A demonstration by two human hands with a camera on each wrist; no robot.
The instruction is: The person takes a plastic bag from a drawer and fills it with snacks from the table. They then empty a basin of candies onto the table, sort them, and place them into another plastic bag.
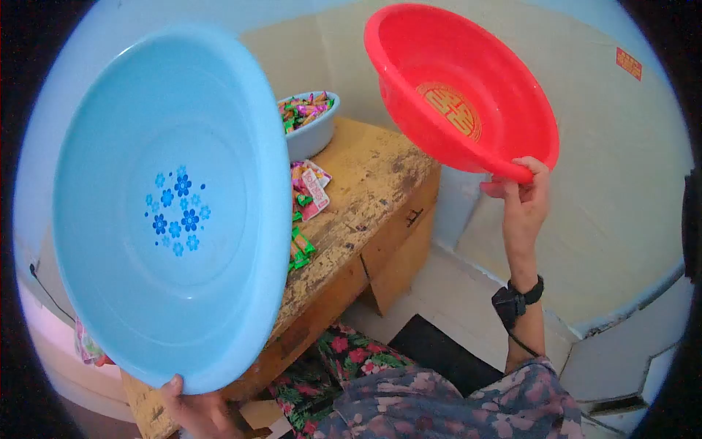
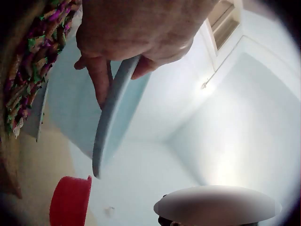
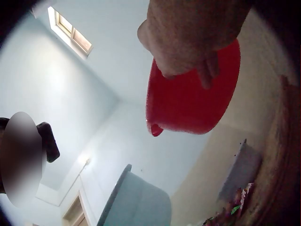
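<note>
My left hand grips the lower rim of a large light-blue basin, thumb on the inside and fingers behind. The basin is tilted up so its inside, printed with blue flowers, faces the head camera. In the left wrist view, the fingers of that hand straddle the basin's rim. At the upper right, my right hand pinches the rim of a red basin with a gold emblem on its bottom. Seen from the right wrist, the right hand lies against the outside of the red basin.
A worn wooden desk stands between the basins. On it sit a smaller blue basin heaped with wrapped snacks, a pink-and-white packet and green-wrapped snacks. Walls rise behind the desk, and a dark mat lies on the floor.
</note>
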